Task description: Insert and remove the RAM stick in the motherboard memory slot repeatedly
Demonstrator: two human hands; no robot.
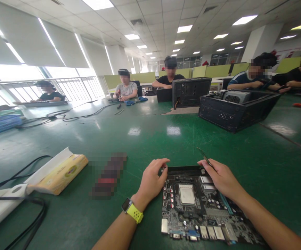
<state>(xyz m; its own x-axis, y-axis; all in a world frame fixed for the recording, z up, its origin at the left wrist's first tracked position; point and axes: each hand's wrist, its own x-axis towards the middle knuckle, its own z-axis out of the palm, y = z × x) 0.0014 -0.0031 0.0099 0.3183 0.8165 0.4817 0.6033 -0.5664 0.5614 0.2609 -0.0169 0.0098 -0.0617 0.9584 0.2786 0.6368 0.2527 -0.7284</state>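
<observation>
One thin strip, pinched in my right hand, points away-left beyond the motherboard; whether my left hand grips, I can't tell.

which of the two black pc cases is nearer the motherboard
The right-hand open-topped case, with a grey power supply showing inside; the other black case, to its left, sits farther back from the motherboard.

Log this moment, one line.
left hand: at motherboard far-left corner | right hand: holding thin strip | motherboard: on green table
</observation>
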